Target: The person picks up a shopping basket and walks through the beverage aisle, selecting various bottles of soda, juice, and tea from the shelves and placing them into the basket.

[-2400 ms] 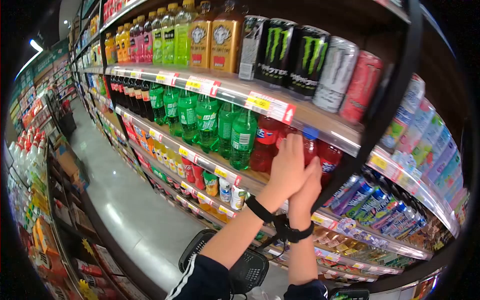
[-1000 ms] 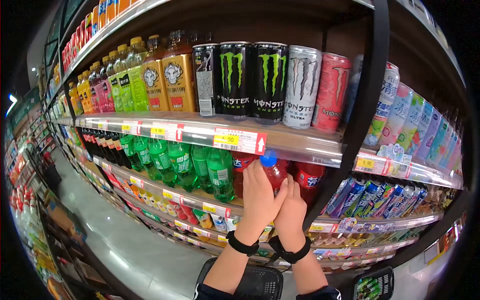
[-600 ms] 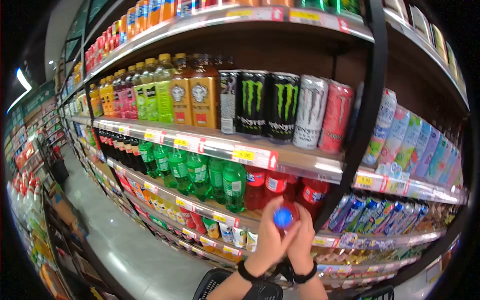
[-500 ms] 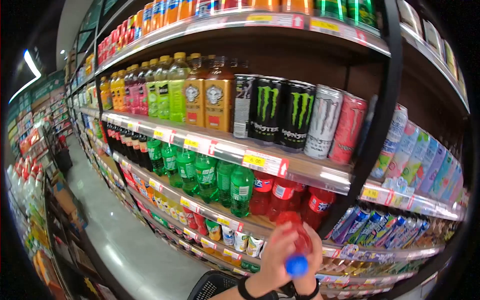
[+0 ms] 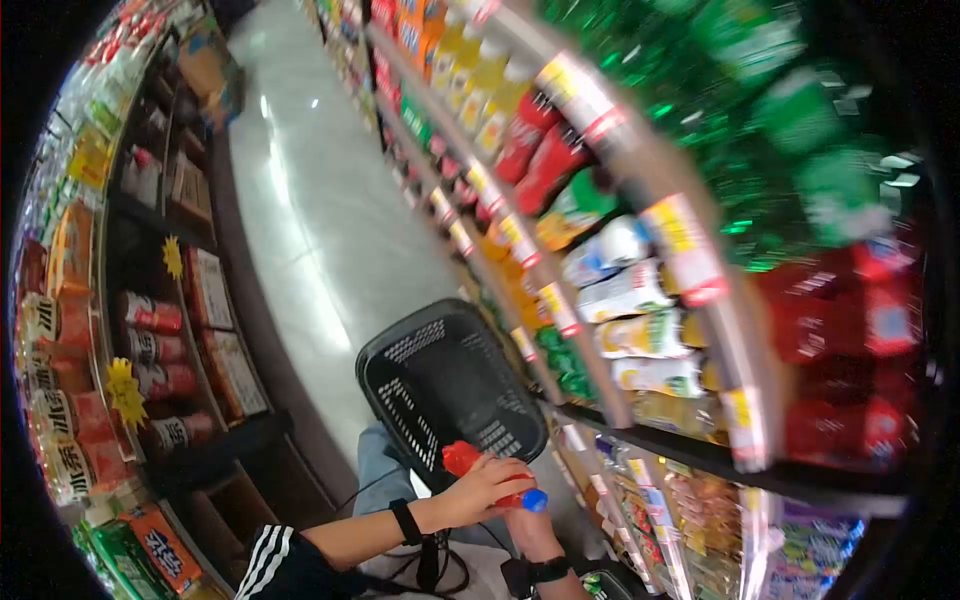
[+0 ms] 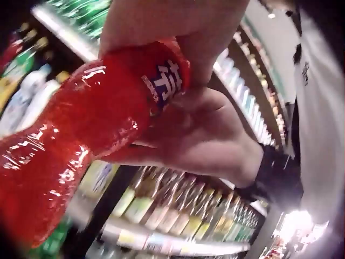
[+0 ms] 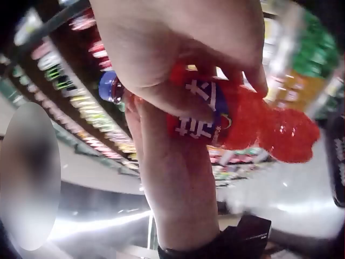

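A red soda bottle [image 5: 460, 457] with a blue cap lies sideways in both hands, its base pointing left over the near end of a black basket [image 5: 372, 385]. My left hand [image 5: 490, 487] grips it from above, fingers curled across its middle. Under it, toward the cap end, is my right hand [image 5: 530, 532], mostly hidden in the head view. In the right wrist view, that hand's thumb [image 7: 178, 102] curls over the label while its fingers go behind the bottle. The left wrist view shows the bottle's label [image 6: 161, 81] between the two hands.
Drink shelves rise on the right, with blurred green bottles [image 5: 700, 110] and red bottles [image 5: 845, 320]. Lower tiers carry small white bottles [image 5: 625, 290]. Left of the grey aisle floor [image 5: 290, 200] stands another shelf unit. A second basket [image 5: 620, 580] is partly visible at the bottom.
Both hands have taken the red soda bottle off the shelf, drawn it back and lowered it near the basket, tipping it onto its side. The head view has swung down and left.
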